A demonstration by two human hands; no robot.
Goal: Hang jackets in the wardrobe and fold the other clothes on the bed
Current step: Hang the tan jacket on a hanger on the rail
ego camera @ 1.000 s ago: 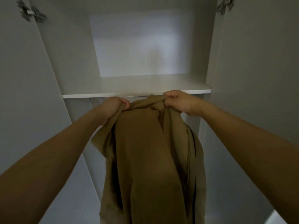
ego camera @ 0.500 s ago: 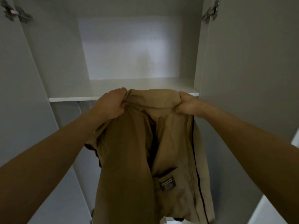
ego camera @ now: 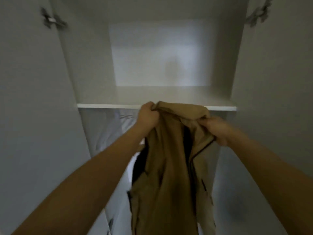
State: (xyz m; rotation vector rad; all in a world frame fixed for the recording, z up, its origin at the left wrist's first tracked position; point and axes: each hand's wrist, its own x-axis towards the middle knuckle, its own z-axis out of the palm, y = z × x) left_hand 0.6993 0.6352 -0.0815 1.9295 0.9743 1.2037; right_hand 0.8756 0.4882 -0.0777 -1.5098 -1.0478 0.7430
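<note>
Tan jacket (ego camera: 171, 167): you hold it up by the collar area, just below the front edge of the wardrobe shelf (ego camera: 108, 106), body hanging straight down. Your left hand (ego camera: 149, 116) is clenched round the collar's left side, right under the shelf edge. Your right hand (ego camera: 218, 129) grips the fabric at the right shoulder, a little lower than the shelf.

Left of the jacket, under the shelf, a pale garment (ego camera: 108, 131) already hangs on what looks like a hanger (ego camera: 126, 116).

Progress, as a judgement: this jacket is at the wardrobe but not confirmed hung. Folding on the bed can't be assessed; the bed is out of view.

Hard to make out: no rail visible under the shelf; whether a hanger sits inside the jacket is hidden by cloth. Frame is blurred; jacket hem cut off below. Door hinge (ego camera: 50, 20) smeared, above the shelf at left.
</note>
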